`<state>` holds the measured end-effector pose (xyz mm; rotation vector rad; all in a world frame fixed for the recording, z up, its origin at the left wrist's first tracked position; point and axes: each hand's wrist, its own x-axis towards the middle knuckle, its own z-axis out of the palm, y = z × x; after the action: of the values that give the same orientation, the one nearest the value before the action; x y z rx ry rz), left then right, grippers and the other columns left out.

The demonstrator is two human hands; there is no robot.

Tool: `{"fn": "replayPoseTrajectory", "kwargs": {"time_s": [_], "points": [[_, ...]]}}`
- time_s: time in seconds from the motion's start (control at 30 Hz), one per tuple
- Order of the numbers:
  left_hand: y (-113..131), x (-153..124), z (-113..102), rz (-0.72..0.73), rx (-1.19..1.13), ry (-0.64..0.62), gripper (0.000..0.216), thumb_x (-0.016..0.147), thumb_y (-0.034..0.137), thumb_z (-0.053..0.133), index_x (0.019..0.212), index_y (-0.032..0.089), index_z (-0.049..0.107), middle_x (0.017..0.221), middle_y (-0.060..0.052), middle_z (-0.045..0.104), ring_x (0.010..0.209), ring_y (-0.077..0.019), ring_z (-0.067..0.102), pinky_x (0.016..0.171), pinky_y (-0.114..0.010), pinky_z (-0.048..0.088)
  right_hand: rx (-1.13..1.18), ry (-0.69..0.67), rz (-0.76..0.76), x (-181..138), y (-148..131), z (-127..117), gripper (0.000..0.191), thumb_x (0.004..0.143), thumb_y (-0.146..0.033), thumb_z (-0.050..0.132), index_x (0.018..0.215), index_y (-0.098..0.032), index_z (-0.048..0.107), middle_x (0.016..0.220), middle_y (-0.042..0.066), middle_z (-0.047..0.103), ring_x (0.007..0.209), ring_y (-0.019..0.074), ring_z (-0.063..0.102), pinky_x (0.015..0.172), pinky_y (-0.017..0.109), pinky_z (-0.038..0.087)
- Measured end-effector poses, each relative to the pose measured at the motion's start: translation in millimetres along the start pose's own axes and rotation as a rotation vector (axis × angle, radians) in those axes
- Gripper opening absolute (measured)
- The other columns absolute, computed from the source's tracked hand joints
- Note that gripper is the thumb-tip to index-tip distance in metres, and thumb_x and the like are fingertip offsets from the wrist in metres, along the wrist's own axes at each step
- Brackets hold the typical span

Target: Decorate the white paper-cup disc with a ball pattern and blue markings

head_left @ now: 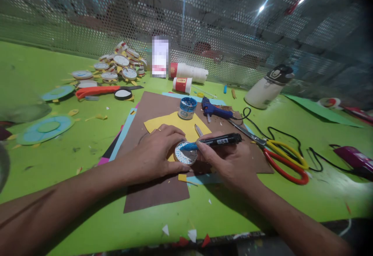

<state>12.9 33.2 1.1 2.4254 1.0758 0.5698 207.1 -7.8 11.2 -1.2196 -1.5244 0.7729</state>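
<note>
My left hand point(163, 147) grips a small round white disc point(190, 158) by its edge, fingers curled around it. The disc lies over the brown and yellow sheets, its white top speckled with blue marks. In my right hand point(230, 160) is a black permanent marker point(223, 140). The marker slants down to the left, and its blue-coated front end touches the disc. Just beyond the hands stands an open jar of blue paint point(187, 110). A pencil point(198, 130) lies on the yellow paper point(163, 123), close to my right hand.
Scissors point(279, 155) and a blue glue gun point(217, 110) with a black cord lie to the right. Paper cups point(182, 85), a bottle point(268, 86) and a pile of decorated discs point(121, 63) stand farther back. Orange-handled scissors point(99, 91) are at the left.
</note>
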Motion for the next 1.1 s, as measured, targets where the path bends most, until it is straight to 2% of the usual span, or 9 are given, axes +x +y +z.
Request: {"fn": "replayPoseTrajectory", "kwargs": {"time_s": [0.13, 0.23, 0.33, 0.5, 0.6, 0.73, 0.83, 0.97, 1.1], "points": [[-1, 0, 1, 0.002, -0.005, 0.007, 0.047, 0.074, 0.044, 0.079, 0.113, 0.022, 0.065, 0.125, -0.012, 0.062, 0.116, -0.0334, 0.054, 0.097, -0.05, 0.047, 0.018, 0.022, 0.06, 1, 1, 1, 0.022, 0.078, -0.042, 0.074, 0.076, -0.02, 0.073, 0.058, -0.002, 0.07, 0.051, 0.0149, 0.066, 0.046, 0.024, 0.054], [-2, 1, 3, 0.008, -0.005, 0.009, 0.047, 0.074, 0.044, 0.078, 0.114, 0.022, 0.065, 0.126, -0.012, 0.061, 0.118, -0.034, 0.053, 0.098, -0.051, 0.046, 0.024, 0.011, 0.101, 2, 5, 2, 0.029, 0.079, -0.044, 0.072, 0.066, -0.019, 0.069, 0.051, -0.003, 0.063, 0.044, 0.012, 0.058, 0.04, 0.022, 0.048], [-3, 1, 3, 0.005, -0.005, 0.005, 0.047, 0.075, 0.045, 0.077, 0.113, 0.021, 0.065, 0.127, -0.012, 0.061, 0.118, -0.0339, 0.053, 0.098, -0.051, 0.046, 0.033, -0.003, 0.094, 3, 4, 2, 0.034, 0.081, -0.044, 0.071, 0.06, -0.019, 0.064, 0.049, -0.002, 0.06, 0.043, 0.0112, 0.056, 0.042, 0.022, 0.048], [0, 0, 2, -0.018, 0.01, 0.003, 0.049, 0.074, 0.045, 0.078, 0.113, 0.019, 0.062, 0.127, -0.013, 0.061, 0.119, -0.0343, 0.053, 0.098, -0.052, 0.046, 0.032, 0.198, 0.045, 4, -6, -5, 0.024, 0.081, -0.042, 0.072, 0.074, -0.019, 0.069, 0.057, -0.001, 0.066, 0.051, 0.0138, 0.063, 0.051, 0.025, 0.054], [1, 0, 3, -0.024, 0.016, 0.006, 0.049, 0.074, 0.046, 0.077, 0.112, 0.018, 0.06, 0.126, -0.013, 0.061, 0.118, -0.0344, 0.054, 0.098, -0.052, 0.045, 0.025, 0.24, -0.01, 6, -5, -10, 0.02, 0.081, -0.038, 0.073, 0.077, -0.019, 0.069, 0.056, -0.001, 0.067, 0.051, 0.0138, 0.064, 0.051, 0.025, 0.055], [3, -2, 2, -0.053, 0.018, 0.005, 0.058, 0.072, 0.057, 0.075, 0.112, 0.018, 0.059, 0.124, -0.014, 0.061, 0.115, -0.0364, 0.055, 0.094, -0.053, 0.047, 0.052, 0.226, -0.01, 7, 3, -13, 0.02, 0.081, -0.037, 0.073, 0.081, -0.018, 0.068, 0.055, -0.002, 0.066, 0.049, 0.0137, 0.063, 0.049, 0.024, 0.054], [5, -2, -2, -0.089, 0.009, -0.014, 0.069, 0.071, 0.062, 0.072, 0.121, 0.017, 0.055, 0.125, -0.016, 0.06, 0.114, -0.0386, 0.055, 0.093, -0.056, 0.047, 0.101, 0.195, 0.01, 7, 4, -13, 0.018, 0.08, -0.035, 0.074, 0.085, -0.018, 0.07, 0.058, -0.002, 0.066, 0.05, 0.0118, 0.062, 0.049, 0.022, 0.052], [5, -2, -7, -0.06, -0.036, -0.049, 0.068, 0.077, 0.049, 0.065, 0.134, 0.016, 0.049, 0.139, -0.017, 0.053, 0.126, -0.0376, 0.048, 0.104, -0.057, 0.04, 0.117, 0.104, 0.055, 7, 2, -13, 0.02, 0.082, -0.036, 0.073, 0.089, -0.017, 0.073, 0.057, -0.002, 0.065, 0.05, 0.0108, 0.06, 0.048, 0.021, 0.049], [0, -2, -7, -0.047, -0.084, -0.08, 0.059, 0.078, 0.043, 0.065, 0.131, 0.018, 0.055, 0.14, -0.014, 0.052, 0.129, -0.0345, 0.047, 0.107, -0.054, 0.039, 0.15, 0.012, 0.114, 7, 0, -14, 0.022, 0.084, -0.038, 0.071, 0.091, -0.018, 0.071, 0.054, -0.003, 0.062, 0.049, 0.011, 0.059, 0.046, 0.021, 0.047]]}}
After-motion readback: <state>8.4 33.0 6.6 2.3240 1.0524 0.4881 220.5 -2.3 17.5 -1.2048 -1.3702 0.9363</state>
